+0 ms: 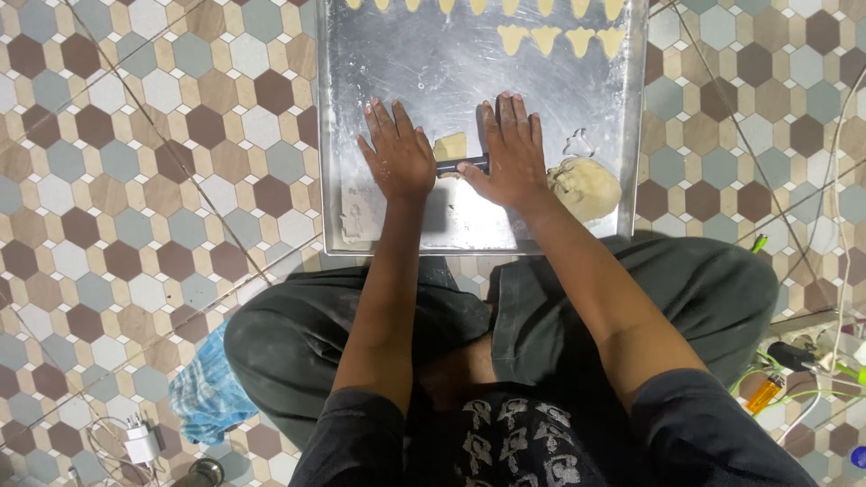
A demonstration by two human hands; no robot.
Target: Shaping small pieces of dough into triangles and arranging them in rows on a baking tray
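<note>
We press a thin black rolling rod over a small flat piece of pale dough, near the middle of the silver metal tray. Our left hand and right hand lie flat and open on the rod's ends. Uneven pressure could tear this dough, or our right wrist could squash the round dough lump just beside it.

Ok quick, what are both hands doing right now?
Left hand: open, flat, palm pressing on the dark rolling pin.
Right hand: open, flat, pressing on the same rolling pin over a dough piece.
</note>
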